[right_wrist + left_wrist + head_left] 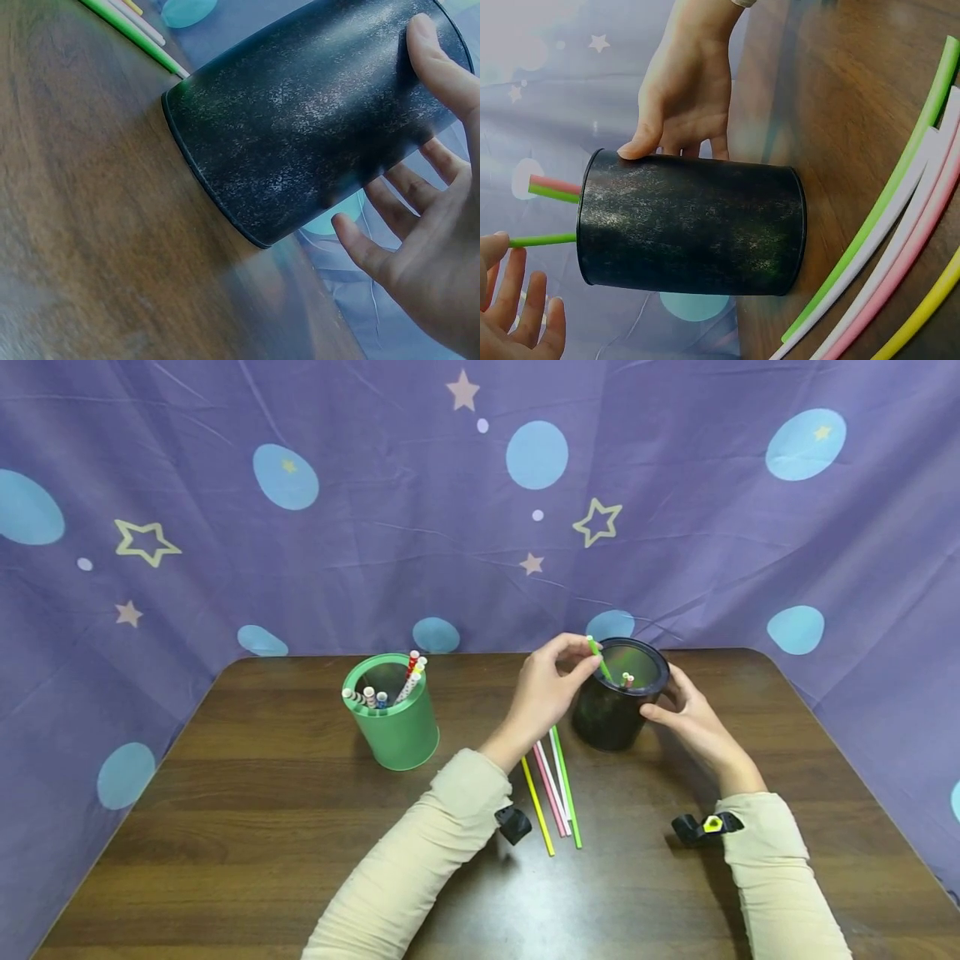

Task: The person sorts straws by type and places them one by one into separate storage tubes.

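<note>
A green straw (600, 662) is pinched near its top between the thumb and fingers of my left hand (551, 681). Its lower part is inside the black metal can (611, 722), which stands upright on the table. My right hand (693, 722) holds the can from the right, thumb on the near side and fingers behind it. Pink and green straws (553, 189) stick out of the can's mouth in the left wrist view. Left of the can lie several loose straws: a yellow one (537, 806), a pink one (550, 789), white ones and a green one (567, 793).
A green can (401, 735) holding several patterned straws (409, 685) stands to the left on the brown wooden table (247, 827). Right behind the table's far edge hangs a purple curtain (420, 527) with stars and blue spots.
</note>
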Available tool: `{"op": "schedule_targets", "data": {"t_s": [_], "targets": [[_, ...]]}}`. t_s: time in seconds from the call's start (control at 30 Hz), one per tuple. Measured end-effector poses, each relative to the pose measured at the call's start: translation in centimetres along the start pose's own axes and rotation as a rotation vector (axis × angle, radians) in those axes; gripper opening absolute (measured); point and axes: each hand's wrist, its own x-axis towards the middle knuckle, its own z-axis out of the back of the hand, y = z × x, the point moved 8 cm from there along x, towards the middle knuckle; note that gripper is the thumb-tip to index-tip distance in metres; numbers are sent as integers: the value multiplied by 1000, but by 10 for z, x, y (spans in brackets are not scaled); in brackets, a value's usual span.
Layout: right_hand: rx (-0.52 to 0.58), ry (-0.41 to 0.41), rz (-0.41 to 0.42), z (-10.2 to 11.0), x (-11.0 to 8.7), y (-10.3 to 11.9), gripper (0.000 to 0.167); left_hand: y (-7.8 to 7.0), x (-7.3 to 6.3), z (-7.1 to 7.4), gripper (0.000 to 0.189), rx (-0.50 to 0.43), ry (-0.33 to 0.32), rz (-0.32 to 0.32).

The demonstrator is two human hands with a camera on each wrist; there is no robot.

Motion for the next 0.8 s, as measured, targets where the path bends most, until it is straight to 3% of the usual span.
{"op": "schedule_targets", "data": {"t_s": [0.43,0.6,0.8], "targets": [[4,0,0,1,0,-1,68,0,-4,4,17,-29,26,-6],[22,0,-4,1,1,-2,68,5,-8,7,17,-38,39,20],[20,6,-5,1,0,-3,67,18,-19,15,17,24,66,54]]}}
